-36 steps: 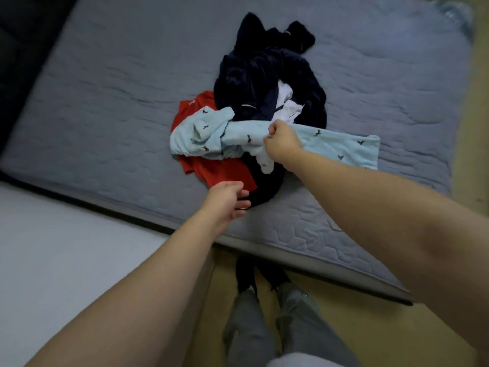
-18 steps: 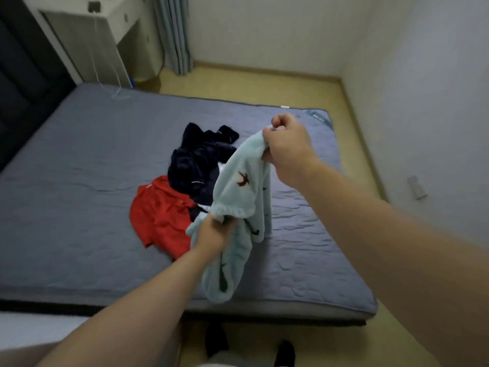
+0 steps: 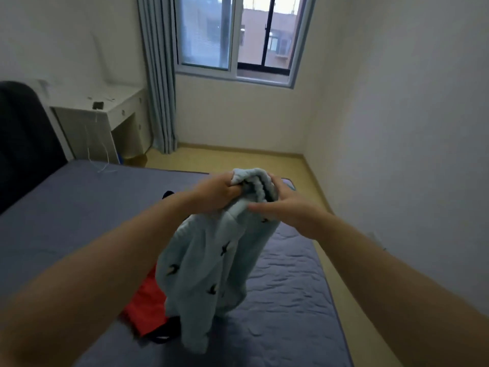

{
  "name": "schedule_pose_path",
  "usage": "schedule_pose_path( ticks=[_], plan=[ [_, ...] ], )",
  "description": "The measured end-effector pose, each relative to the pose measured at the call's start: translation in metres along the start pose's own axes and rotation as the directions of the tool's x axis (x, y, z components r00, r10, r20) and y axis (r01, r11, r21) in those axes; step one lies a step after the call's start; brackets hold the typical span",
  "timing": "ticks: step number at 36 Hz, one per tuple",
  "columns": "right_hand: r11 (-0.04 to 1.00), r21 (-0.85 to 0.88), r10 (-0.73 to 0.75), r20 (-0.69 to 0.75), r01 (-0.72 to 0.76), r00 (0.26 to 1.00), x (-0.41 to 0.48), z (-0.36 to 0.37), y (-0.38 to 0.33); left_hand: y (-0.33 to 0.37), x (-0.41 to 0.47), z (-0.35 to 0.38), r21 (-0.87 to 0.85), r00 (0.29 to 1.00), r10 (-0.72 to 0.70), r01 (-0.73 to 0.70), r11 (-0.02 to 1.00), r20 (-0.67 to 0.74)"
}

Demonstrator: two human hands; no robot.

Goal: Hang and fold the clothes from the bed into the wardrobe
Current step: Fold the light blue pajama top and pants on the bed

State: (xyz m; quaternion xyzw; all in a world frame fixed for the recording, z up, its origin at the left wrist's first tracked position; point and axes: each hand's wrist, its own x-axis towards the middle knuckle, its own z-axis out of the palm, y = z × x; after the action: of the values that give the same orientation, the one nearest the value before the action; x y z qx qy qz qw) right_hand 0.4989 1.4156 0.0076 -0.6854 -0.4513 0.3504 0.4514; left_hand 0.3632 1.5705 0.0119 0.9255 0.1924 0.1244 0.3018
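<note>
Evidently the fingers [image 3: 232, 190] of the left hand [image 3: 215, 197] are curled tight round the bunched top edge of the pale blue fleece garment with small dark bird prints [image 3: 209, 263]. The right hand [image 3: 289, 214] pinches the same bunch just beside it, its thumb laid along the near face of the cloth and its other fingers wrapped over the far side, mostly hidden. From this double grip the fleece hangs in loose folds above the grey-blue quilted mattress [image 3: 66, 221]; whether its lower end touches the bed cannot be told. Behind it on the mattress lie a crumpled red garment [image 3: 145, 300] and a dark garment [image 3: 162, 337], not yet dealt with. The step in hand looks like taking up the first piece and finding its edge, so the task is barely begun. The wardrobe is not in view. The next move probably calls for the hands to slide apart along that edge so the soft cloth opens and shows its shape, which decides between hanging and folding. Half a second ago the right hand alone held a corner high while the left gripped lower down near the pile; now the left has come up to meet it. The view has also lifted to take in the sliding window [image 3: 238, 35] and the grey curtain [image 3: 158, 75].
</note>
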Motion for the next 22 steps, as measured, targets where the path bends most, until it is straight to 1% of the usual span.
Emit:
schedule_pose_path(
  ticks=[3, 5, 6, 8, 10, 12, 14, 15, 17, 19, 20, 22],
  plan=[
    [0.985, -0.164, -0.091, -0.229, 0.054, 0.969, -0.001, -0.012, -0.007, 0.018, 0.002, -0.019, -0.005, 0.998, 0.052, -0.052, 0.999, 0.017],
    [0.982, -0.183, -0.107, -0.358, 0.042, 0.927, 0.002, -0.026, -0.017, 0.025, 0.002, -0.03, -0.004, 0.995, 0.07, -0.07, 0.998, 0.072],
    [0.981, -0.193, -0.115, -0.4, 0.039, 0.909, 0.003, -0.034, -0.023, 0.025, 0.001, -0.035, 0.055, 0.993, 0.052, -0.058, 0.997, 0.106],
    [0.96, -0.277, -0.167, -0.441, 0.043, 0.882, 0.006, -0.049, -0.035, 0.024, -0.001, -0.04, 0.224, 0.99, -0.007, -0.025, 0.974, 0.143],
    [0.925, -0.375, -0.233, -0.436, 0.06, 0.869, 0.008, -0.064, -0.051, 0.019, -0.003, -0.037, 0.312, 0.983, -0.049, -0.01, 0.95, 0.179],
    [0.902, -0.423, -0.276, -0.42, 0.083, 0.864, 0.009, -0.076, -0.069, 0.012, -0.006, -0.032, 0.372, 0.974, -0.101, 0.019, 0.928, 0.203],
    [0.882, -0.46, -0.309, -0.408, 0.1, 0.859, 0.007, -0.091, -0.086, 0.004, -0.007, -0.029, 0.444, 0.976, -0.137, 0.048, 0.895, 0.171],
    [0.867, -0.489, -0.319, -0.391, 0.099, 0.863, 0.005, -0.099, -0.093, 0.001, -0.007, -0.03, 0.451, 0.979, -0.149, 0.07, 0.89, 0.142],
    [0.812, -0.576, -0.323, -0.312, 0.093, 0.893, -0.001, -0.115, -0.103, -0.003, -0.007, -0.039, 0.426, 0.98, -0.185, 0.138, 0.894, 0.07],
    [0.767, -0.635, -0.289, -0.225, 0.085, 0.931, -0.006, -0.129, -0.11, -0.003, -0.003, -0.055, 0.385, 0.982, -0.187, 0.174, 0.906, -0.004],
    [0.765, -0.639, -0.264, -0.198, 0.081, 0.944, -0.009, -0.135, -0.113, -0.002, 0.0, -0.066, 0.361, 0.984, -0.172, 0.174, 0.916, -0.037],
    [0.793, -0.606, -0.219, -0.18, 0.068, 0.959, -0.015, -0.149, -0.117, 0.004, 0.007, -0.092, 0.291, 0.983, -0.154, 0.177, 0.94, -0.103]
  ],
)
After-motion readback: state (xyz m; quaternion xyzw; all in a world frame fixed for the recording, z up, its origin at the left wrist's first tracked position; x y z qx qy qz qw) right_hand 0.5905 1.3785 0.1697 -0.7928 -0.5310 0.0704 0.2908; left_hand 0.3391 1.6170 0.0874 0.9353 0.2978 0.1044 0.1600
